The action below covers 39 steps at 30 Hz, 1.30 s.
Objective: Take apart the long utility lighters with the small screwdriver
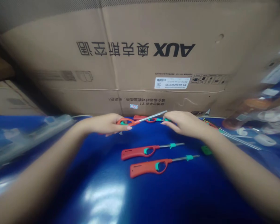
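Between the hands, a red lighter (142, 119) tilts rod-up. Left hand (105, 123) is closed round its handle. Right hand (186, 123) curls beside the rod's tip, its hold unclear.

Lighter (142, 119): orange-red handle, teal trigger, thin metal tube.
Pose: raised, tube tilted up to the right.
Place: near the far edge of the surface (95, 180), midway along.

My left hand (105, 123) covers most of the handle of the red plastic long-nosed lighter (151, 116), and a teal plastic piece (166, 119) under the fingers of my right hand (185, 123) is mostly hidden. Right of my fingers the clear plastic bags (259, 124) are blurred; the white paper label (172, 82) beyond my fingertips is too small to read.
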### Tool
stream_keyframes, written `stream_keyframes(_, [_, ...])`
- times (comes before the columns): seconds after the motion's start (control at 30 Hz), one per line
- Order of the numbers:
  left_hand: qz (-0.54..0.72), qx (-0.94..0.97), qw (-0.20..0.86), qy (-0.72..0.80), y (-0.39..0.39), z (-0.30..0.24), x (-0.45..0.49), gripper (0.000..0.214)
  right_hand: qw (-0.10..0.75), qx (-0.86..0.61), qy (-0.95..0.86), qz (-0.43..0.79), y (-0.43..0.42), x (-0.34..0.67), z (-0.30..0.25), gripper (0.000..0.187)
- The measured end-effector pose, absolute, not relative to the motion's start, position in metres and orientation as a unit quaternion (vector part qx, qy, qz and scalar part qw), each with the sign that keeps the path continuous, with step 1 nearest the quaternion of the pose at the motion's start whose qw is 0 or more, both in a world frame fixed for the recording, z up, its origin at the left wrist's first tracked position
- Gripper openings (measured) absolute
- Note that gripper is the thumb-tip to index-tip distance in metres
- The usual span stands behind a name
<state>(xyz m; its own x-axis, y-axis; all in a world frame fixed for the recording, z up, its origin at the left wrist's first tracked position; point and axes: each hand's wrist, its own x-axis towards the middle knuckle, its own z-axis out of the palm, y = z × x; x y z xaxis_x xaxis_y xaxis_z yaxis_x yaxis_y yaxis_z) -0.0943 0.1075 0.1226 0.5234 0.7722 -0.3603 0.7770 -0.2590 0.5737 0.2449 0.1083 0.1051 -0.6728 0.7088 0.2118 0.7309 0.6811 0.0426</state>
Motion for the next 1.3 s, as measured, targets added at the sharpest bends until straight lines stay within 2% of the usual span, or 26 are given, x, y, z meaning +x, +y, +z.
stream_keyframes(0.33, [0.009, 0.812, 0.319, 0.489, 0.109, 0.113, -0.081, 0.051, 0.137, -0.422, -0.89, -0.101, 0.12, 0.272, 0.117, 0.026])
stream_keyframes(0.63, [0.025, 0.839, 0.305, 0.45, 0.106, 0.11, -0.074, 0.049, 0.195, -0.344, -0.916, 0.062, 0.126, 0.266, 0.105, 0.026])
stream_keyframes(0.8, [0.049, 0.867, 0.254, 0.426, 0.107, 0.098, -0.07, 0.048, 0.18, -0.353, -0.918, 0.015, 0.128, 0.26, 0.094, 0.028])
stream_keyframes(1.1, [0.057, 0.906, 0.218, 0.358, 0.108, 0.088, -0.063, 0.047, 0.165, -0.302, -0.925, 0.159, 0.124, 0.25, 0.086, 0.024])
stream_keyframes(1.3, [0.029, 0.905, 0.132, 0.404, 0.101, 0.08, -0.049, 0.045, 0.102, -0.332, -0.933, 0.094, 0.115, 0.232, 0.081, 0.029])
